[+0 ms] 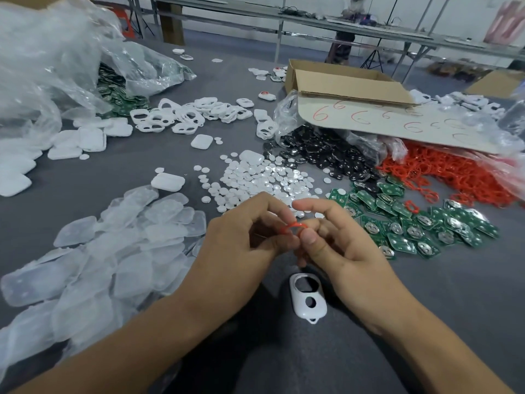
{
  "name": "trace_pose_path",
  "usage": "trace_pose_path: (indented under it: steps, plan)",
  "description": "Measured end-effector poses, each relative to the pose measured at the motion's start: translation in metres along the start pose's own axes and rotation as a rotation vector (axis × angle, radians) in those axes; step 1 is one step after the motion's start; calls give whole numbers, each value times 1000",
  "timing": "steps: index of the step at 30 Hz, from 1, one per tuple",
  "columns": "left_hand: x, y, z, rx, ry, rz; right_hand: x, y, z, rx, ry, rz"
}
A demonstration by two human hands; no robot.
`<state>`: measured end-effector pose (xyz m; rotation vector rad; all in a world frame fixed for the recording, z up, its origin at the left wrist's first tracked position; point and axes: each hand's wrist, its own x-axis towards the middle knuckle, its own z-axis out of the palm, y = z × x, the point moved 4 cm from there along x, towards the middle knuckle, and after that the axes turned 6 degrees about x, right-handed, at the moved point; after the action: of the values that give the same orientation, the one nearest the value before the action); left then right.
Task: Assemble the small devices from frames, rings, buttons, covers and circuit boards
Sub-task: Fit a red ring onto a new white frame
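Observation:
A small red ring (294,225) is pinched between both hands above the grey table. My left hand (241,237) holds its left side with curled fingers. My right hand (338,245) pinches its right side between thumb and fingers. Just below the hands a white frame (308,298) with two holes lies flat on the table. White round buttons (264,180) are heaped beyond the hands. Green circuit boards (420,228) lie to the right, with a pile of red rings (443,174) behind them.
Clear covers (113,251) are spread at the left. White frames (193,112) and white shells (91,137) lie further back, black parts (321,152) at centre right. A cardboard box (346,86) and plastic bags (51,61) stand at the back.

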<state>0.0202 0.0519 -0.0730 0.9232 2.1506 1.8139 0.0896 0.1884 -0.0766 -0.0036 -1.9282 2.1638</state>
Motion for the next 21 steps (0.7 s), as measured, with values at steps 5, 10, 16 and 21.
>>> trace_pose_path:
  steps: [5, 10, 16, 21]
  plan:
    - [0, -1, -2, 7, -1, 1, -1, -5, -1, -38, 7, -32]
    - [-2, 0, 1, 12, -25, 14, -3, -4, -2, -91, 11, -11]
    - [-2, 0, 1, -41, -10, 4, -1, 0, -9, 118, 139, -4]
    - [-2, -5, 0, -121, 46, -46, -4, 6, -6, 319, 163, 94]
